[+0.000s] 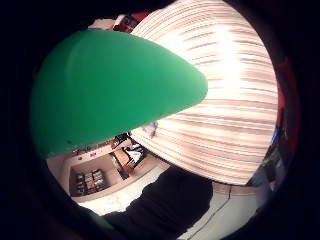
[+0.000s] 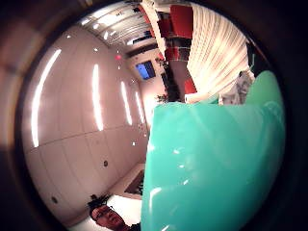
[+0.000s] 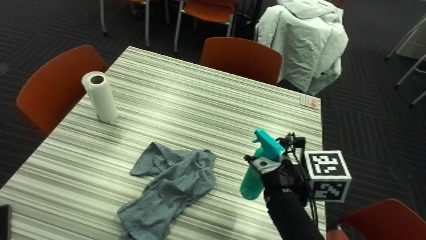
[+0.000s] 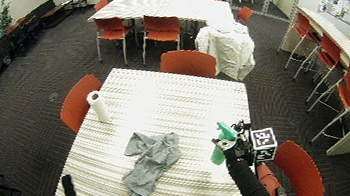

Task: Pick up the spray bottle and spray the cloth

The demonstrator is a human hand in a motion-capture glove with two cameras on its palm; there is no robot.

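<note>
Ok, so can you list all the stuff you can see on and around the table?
bottle: one, teal, held up over the table's near right part
cloth: one, grey, crumpled on the table beside the bottle
paper roll: one, white, upright near the table's left edge
tag: one, small, orange and white, at the far right edge
dark thing: one, black, on the near left corner; cannot tell what
table: one, striped
chairs: four, orange-red, around the table
jacket: one, pale, over a chair behind
right hand: one, black glove, grips the bottle
</note>
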